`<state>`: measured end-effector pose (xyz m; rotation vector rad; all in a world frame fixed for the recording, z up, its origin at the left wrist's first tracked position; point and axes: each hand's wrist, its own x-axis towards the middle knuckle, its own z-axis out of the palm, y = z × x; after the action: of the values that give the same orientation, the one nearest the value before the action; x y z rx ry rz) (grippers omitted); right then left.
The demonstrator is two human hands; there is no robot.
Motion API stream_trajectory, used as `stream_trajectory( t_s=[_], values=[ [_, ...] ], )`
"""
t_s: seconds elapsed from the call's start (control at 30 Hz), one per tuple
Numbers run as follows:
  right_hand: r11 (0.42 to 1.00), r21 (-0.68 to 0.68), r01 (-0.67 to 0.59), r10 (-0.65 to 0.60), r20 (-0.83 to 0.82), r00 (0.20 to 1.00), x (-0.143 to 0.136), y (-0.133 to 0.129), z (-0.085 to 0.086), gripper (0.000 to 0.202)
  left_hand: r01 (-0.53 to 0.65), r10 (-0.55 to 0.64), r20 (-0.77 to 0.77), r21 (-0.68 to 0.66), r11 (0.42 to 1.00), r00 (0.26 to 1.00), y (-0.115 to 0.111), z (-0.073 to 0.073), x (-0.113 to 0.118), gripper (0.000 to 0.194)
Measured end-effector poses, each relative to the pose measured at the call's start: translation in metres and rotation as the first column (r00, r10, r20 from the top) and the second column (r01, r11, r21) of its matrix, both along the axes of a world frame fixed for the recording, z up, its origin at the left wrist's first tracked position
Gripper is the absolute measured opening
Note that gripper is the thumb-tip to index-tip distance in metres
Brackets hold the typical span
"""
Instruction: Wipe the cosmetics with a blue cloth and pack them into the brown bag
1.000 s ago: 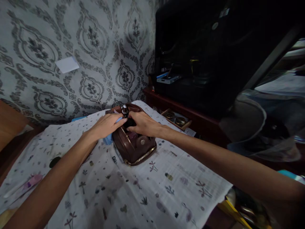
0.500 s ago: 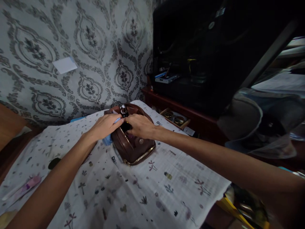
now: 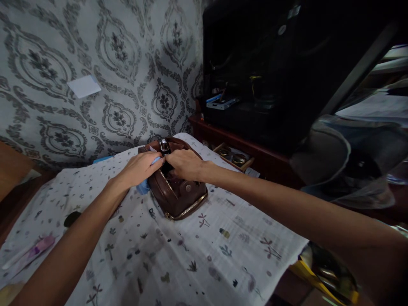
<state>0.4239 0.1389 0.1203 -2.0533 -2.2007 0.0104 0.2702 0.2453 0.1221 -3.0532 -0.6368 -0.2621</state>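
A brown leather bag [image 3: 165, 191] with a gold zipper lies unzipped on a white printed cloth [image 3: 178, 263]. My left hand [image 3: 143, 166] is closed over the bag's left edge, its thumb side near the opening. A blue patch shows at those fingers, and a crumpled blue thing [image 3: 143, 187] sticks out below them. My right hand [image 3: 185, 165] reaches into the opening with curled fingers; the bag hides their tips and whatever they grip. A dark bottle with a shiny silver cap [image 3: 164, 145] stands upright in the bag, just behind both hands.
A large dark television [image 3: 261, 63] stands on a reddish-brown cabinet [image 3: 216, 136] at the right. Beside the bag is a small wooden tray [image 3: 247, 165] with round gold-rimmed items. A pink and white object [image 3: 35, 250] lies at the left. A yellow-edged container [image 3: 318, 280] sits lower right.
My right hand has shifted slightly up and left at the bag's opening, uncovering more of its snap button. My left hand stays on the bag's edge. The view has moved a little.
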Motion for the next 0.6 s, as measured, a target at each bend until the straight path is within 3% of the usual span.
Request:
stream_trajectory(
  t_s=[0.4, 0.6],
  values=[
    [0.996, -0.088, 0.031, -0.033, -0.026, 0.999, -0.004, 0.013, 0.003, 0.032, 0.004, -0.004, -0.01, 0.031, 1.0, 1.0, -0.001, -0.001, 0.003, 0.034],
    [0.985, -0.168, 0.047, -0.054, -0.034, 0.998, -0.006, 0.015, -0.004, 0.035, 0.014, -0.013, -0.009, 0.048, 0.999, 1.0, -0.003, -0.001, 0.004, 0.03]
  ],
)
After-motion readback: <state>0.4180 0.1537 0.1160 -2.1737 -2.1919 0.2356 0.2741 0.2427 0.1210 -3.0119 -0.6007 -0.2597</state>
